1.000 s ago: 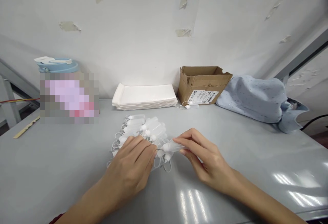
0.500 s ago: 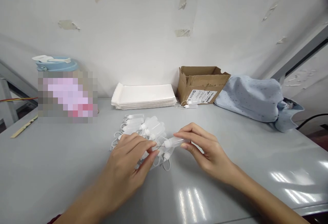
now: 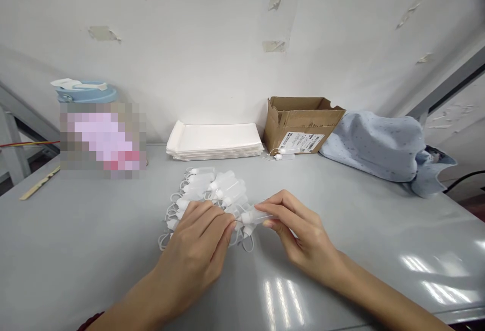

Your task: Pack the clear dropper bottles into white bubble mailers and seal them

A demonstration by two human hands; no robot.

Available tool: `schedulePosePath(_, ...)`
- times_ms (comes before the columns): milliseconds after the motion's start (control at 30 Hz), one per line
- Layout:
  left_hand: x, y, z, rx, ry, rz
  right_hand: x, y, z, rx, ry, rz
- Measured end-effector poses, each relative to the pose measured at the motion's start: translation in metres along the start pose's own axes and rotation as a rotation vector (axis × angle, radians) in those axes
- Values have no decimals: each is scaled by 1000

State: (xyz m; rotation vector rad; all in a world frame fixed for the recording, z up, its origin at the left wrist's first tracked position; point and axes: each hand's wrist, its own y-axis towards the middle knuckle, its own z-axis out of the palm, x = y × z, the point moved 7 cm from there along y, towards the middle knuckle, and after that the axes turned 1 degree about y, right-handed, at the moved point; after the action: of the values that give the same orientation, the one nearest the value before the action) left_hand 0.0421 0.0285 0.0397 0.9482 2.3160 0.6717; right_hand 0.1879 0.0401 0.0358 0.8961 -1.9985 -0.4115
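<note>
As we hold one bottle (image 3: pixel 250 216): our right hand (image 3: pixel 299 226) pinches its body, probably steadying it, at the pile's edge.
Left hand (image 3: pixel 202 237): fingertips closed at its tip, seemingly gripping.
Pile (image 3: pixel 228 189): overlapping bottles; we cannot count them.
Loose bottles (image 3: pixel 287 157): two, beside one box (image 3: pixel 303 126).
White stack (image 3: pixel 217 138): one, presumably kept aside.

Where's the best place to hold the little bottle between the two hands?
Probably best to pinch the bottle by its cloudy body, coming from the right: it's held sideways, white top pointing at the left hand, body end toward the right hand.
</note>
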Motion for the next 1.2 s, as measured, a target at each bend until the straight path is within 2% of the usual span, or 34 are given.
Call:
schedulePosePath(433,-7,-1,-3,22,-12,38,-1,-3,9,57,0,-51)
schedulePosePath(733,-1,0,-11,-19,-4,-26,-1,7,-5,65,27,39)
schedulePosePath(867,-1,1,-9,-16,-26,-24,-2,6,-5,78,33,46)
schedulePosePath(1067,-1,1,-3,46,3,-3,-2,5,0,85,15,46)
schedulePosePath(1200,16,2,-6,146,86,-83,20,9,-15,47,-156,29)
